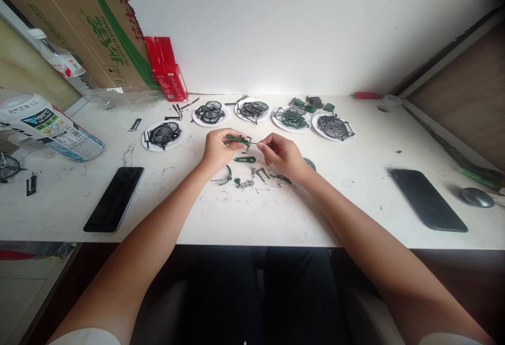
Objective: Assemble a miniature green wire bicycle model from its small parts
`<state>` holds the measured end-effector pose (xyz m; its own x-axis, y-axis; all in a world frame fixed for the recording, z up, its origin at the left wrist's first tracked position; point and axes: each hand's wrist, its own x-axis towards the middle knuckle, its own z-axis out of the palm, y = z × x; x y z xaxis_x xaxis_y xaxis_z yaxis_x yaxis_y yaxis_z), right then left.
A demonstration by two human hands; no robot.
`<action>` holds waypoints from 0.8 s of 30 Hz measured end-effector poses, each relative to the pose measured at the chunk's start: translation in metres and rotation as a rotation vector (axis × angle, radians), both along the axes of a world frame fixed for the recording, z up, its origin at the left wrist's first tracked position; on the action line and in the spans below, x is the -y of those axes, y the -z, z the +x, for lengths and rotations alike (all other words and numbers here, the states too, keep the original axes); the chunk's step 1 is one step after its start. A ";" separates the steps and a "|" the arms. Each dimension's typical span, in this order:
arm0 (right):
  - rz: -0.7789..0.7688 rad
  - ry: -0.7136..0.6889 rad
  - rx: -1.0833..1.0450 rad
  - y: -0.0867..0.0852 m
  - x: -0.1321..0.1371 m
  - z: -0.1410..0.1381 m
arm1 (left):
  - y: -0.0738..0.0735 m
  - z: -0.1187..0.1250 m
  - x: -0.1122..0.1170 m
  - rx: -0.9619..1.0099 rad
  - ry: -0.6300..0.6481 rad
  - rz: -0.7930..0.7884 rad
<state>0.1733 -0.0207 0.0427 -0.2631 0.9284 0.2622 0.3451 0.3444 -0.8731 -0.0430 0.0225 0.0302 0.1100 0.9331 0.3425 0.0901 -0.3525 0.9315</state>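
Far left on the white bench (252, 219) there's a plastic-wrapped pack (47, 127) with a label reading "1897" or close, too blurry to be sure, and behind it a cardboard box (90, 24) with green Chinese lettering plus a red box (168, 69). A black phone (114, 198) lies face up near the front edge. Five paper plates (162, 135) run along the back, each loaded with dark wheels and green bits. In the middle, the left hand (218, 149) has its grip closed on a small green frame part (238, 139), held just above the bench. The right hand (284, 155) pinches a thin metal pin (256, 143) at the part's end. Loose green and silver pieces (246, 174) are scattered right under both hands. Over on the right: second phone (428, 199), then a grey mouse (476, 197).
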 end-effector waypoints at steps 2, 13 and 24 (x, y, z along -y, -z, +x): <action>0.004 0.003 0.018 0.001 -0.001 0.000 | -0.001 0.000 0.000 -0.001 0.001 -0.005; 0.021 0.012 0.054 0.008 -0.003 0.000 | 0.001 -0.001 0.000 -0.026 0.012 0.012; -0.010 -0.019 0.068 0.012 0.000 -0.004 | 0.005 0.000 0.000 -0.042 0.029 0.029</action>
<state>0.1695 -0.0206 0.0307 -0.2973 0.9256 0.2344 0.3971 0.3431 -0.8512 -0.0434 0.0228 0.0254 0.1518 0.9191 0.3637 0.1184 -0.3822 0.9165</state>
